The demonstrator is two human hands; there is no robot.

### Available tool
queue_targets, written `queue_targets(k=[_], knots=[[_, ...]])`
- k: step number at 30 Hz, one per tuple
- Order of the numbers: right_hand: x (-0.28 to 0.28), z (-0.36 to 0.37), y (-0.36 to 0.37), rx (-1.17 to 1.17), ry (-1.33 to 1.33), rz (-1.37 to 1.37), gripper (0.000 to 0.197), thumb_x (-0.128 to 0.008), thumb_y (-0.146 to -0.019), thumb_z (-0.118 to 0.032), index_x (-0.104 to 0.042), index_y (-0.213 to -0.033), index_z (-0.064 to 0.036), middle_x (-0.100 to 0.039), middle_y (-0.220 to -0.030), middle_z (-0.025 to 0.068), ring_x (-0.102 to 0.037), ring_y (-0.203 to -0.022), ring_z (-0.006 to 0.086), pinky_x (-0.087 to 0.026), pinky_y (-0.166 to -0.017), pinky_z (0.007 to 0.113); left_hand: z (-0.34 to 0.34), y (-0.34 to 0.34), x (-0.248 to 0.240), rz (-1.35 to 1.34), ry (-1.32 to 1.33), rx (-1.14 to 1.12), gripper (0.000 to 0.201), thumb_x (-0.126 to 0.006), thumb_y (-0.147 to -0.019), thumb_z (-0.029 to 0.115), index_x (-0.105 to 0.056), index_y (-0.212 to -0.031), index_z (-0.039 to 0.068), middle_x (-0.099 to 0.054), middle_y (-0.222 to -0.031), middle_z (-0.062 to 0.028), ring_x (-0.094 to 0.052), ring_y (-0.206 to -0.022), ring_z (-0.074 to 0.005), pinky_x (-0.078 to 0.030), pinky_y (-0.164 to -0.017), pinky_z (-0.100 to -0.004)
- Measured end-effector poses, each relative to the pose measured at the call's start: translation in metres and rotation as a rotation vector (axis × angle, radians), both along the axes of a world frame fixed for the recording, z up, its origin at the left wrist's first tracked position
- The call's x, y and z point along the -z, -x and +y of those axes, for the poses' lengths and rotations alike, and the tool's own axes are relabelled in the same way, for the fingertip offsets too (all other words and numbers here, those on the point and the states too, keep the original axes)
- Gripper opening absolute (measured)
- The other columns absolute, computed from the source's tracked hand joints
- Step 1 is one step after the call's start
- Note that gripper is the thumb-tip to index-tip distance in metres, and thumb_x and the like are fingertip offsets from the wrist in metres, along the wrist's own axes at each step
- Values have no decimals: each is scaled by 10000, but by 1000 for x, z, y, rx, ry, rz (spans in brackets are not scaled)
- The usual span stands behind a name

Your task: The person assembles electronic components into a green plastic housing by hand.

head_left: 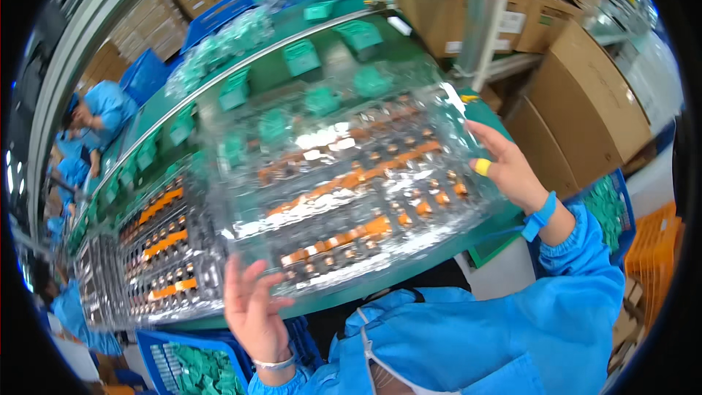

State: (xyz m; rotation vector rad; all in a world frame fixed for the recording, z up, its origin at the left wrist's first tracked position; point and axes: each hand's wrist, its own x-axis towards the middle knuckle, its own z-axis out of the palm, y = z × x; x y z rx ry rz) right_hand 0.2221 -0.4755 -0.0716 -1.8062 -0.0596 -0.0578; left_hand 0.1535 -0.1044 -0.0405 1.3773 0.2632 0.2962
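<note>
A large clear plastic blister tray (351, 197) lies in front of me, with rows of small orange and dark metallic parts in its pockets. My right hand (512, 168) grips the tray's right edge; a yellow finger cot (482, 167) is on one digit and a blue wrist strap (541, 217) on the wrist. Beside the near left corner, my left hand (256, 307) is open with fingers spread, slightly blurred; whether it touches the tray I cannot tell. A second filled stack of clear trays (157, 249) sits to the left.
Several green plastic pieces (301, 57) line the green conveyor belt (274, 80). Blue bins (157, 351) hold green pieces at lower left and right. An open cardboard box (592, 95) and an orange crate (653, 249) stand right. Co-workers in blue (110, 110) sit along the line.
</note>
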Motion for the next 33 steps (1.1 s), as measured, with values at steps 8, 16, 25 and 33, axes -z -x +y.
queue_targets(k=[8, 16, 25, 33], knots=[[-34, -48, 97, 346, -332, -158, 657, -553, -823, -57, -238, -1396, -120, -415, -1311, 155, -609, -818, 210, -498, -580, 275, -73, -1, -73, -317, -201, 219, 638, -527, -835, 189, -247, -1374, -5, -427, -1252, -193, -537, -929, -143, -448, -556, -137], [115, -80, 312, 859, -810, 105, 706, -551, -805, -81, -175, -1402, -58, -469, -1234, 172, -602, -773, 227, -483, -517, 296, -179, 3, -60, -371, 37, 1095, 680, -572, -850, 215, -205, -1376, -12, -430, -1268, -247, -503, -1110, -302, -492, -824, -350], [280, -72, 429, 1652, -861, 245, 695, -336, -741, 70, -223, -1394, -141, -433, -1240, 155, -606, -730, 272, -495, -506, 322, -184, -7, -17, -455, -310, 817, 362, -468, -885, 51, -420, -1238, -12, -495, -1216, -177, -534, -1062, -253, -485, -834, -344], [417, -115, 282, 1687, -618, 428, 664, -429, -733, 86, -309, -1354, -118, -440, -1277, 164, -613, -676, 248, -498, -517, 335, -150, -9, -3, -362, -490, 554, 250, -497, -898, 43, -497, -1140, -18, -556, -1132, -145, -575, -977, -223, -505, -794, -332]])
